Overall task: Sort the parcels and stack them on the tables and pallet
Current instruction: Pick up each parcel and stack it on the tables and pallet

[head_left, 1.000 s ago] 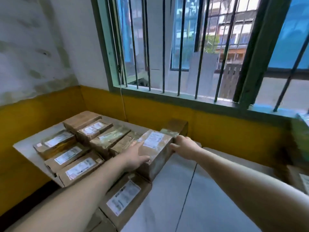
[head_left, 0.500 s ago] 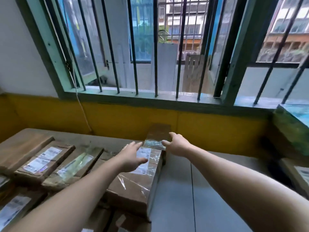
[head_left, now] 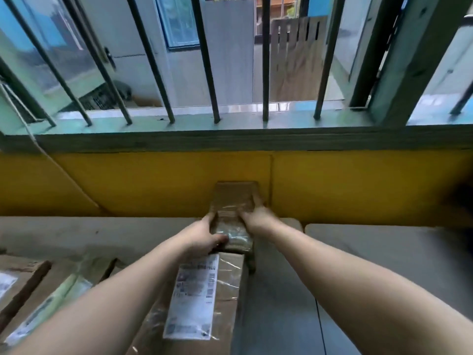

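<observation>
Head view shows a small brown parcel (head_left: 234, 201), wrapped in clear tape, lying at the far edge of the tabletop (head_left: 384, 252) with its far end close to the yellow wall (head_left: 128, 183). Both hands grip this parcel from opposite sides. The left hand (head_left: 204, 235) closes on the left edge, with the thumb across the near top surface and the fingers curled against the side. The right hand (head_left: 256, 219) closes on the right edge, fingers wrapped along the side. The near end of the parcel lies directly beyond a longer cardboard box (head_left: 204, 303), which lies lengthwise toward the camera and carries a white shipping label (head_left: 194, 295) on its top face under clear film; whether the two touch cannot be determined. Further parcels (head_left: 38, 290) lie side by side at the lower left, partly covered by the left forearm. A seam (head_left: 320, 324) divides the grey tabletop on the right. Above the wall, a green window sill (head_left: 230, 139) runs across the frame, with vertical metal bars (head_left: 266, 60) set into it. A thin cord (head_left: 51, 162) hangs diagonally across the wall at the left.
</observation>
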